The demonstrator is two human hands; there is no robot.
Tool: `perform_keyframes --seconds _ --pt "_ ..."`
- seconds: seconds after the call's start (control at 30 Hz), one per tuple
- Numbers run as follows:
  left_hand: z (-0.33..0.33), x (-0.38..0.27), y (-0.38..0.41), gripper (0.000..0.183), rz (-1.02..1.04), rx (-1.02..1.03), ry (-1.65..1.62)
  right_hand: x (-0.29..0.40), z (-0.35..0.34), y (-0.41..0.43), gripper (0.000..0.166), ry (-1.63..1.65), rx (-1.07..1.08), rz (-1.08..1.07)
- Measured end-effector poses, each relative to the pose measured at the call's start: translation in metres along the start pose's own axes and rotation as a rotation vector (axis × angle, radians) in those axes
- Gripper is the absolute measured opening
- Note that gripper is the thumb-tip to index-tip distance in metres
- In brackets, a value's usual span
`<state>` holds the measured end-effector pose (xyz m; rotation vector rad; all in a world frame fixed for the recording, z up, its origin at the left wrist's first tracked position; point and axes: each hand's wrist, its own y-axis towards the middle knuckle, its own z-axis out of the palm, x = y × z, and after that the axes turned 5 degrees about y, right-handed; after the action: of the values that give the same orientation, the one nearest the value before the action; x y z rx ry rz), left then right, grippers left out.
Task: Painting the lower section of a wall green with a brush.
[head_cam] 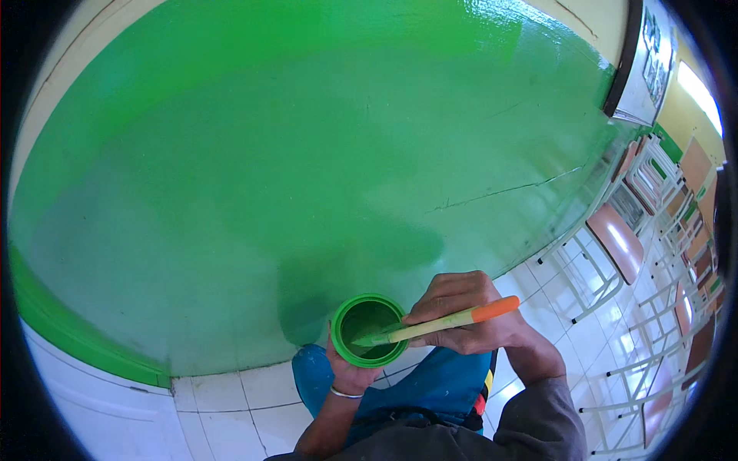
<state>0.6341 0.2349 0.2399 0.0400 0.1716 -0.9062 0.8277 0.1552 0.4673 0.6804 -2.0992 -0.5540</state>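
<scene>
My left hand point(354, 371) holds a green paint can point(369, 299) from below and at its left side, its open top facing up. My right hand point(470, 317) grips a paintbrush point(435, 327) with a pale handle and an orange end. The green-coated bristles dip inside the can's mouth, over green paint on the inner wall. Both hands are just in front of a glossy green painted wall point(288, 173). How much paint is in the can I cannot tell.
Chairs point(617, 242) with white metal frames stand at the right on a white tiled floor point(277, 386). A white door point(115, 420) with a green frame is at the lower left. A dark-framed board point(640, 63) hangs at the upper right. A crack runs across the wall.
</scene>
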Motion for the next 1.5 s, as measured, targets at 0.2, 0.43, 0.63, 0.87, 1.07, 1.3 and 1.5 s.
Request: perform_keyframes --seconds 0.2,0.43,0.63,0.87,1.07,1.3,1.5 --pt "0.015 0.017 0.01 0.072 0.008 0.11 0.003 -0.003 -0.008 0.01 0.028 -0.168 0.163 0.09" --pt "0.034 0.036 0.016 0.058 0.049 0.004 -0.024 -0.025 -0.005 0.011 0.025 -0.347 0.325 0.136" --pt "0.035 0.041 0.017 0.059 0.077 0.035 -0.017 -0.039 0.005 0.006 0.023 -0.373 0.364 0.157" --pt "0.029 0.044 0.021 0.058 0.072 0.019 -0.083 -0.044 -0.008 -0.005 0.029 -0.265 0.24 0.236" --pt "0.018 0.044 0.02 0.068 0.088 -0.005 -0.03 -0.028 -0.028 -0.007 0.031 0.108 -0.004 0.326" --pt "0.022 0.049 0.023 0.067 0.07 -0.018 -0.029 -0.029 -0.037 -0.013 0.031 0.109 -0.123 0.601" --pt "0.012 0.058 0.033 0.066 0.063 -0.061 0.015 -0.026 -0.055 -0.027 0.033 -0.072 -0.158 0.651"
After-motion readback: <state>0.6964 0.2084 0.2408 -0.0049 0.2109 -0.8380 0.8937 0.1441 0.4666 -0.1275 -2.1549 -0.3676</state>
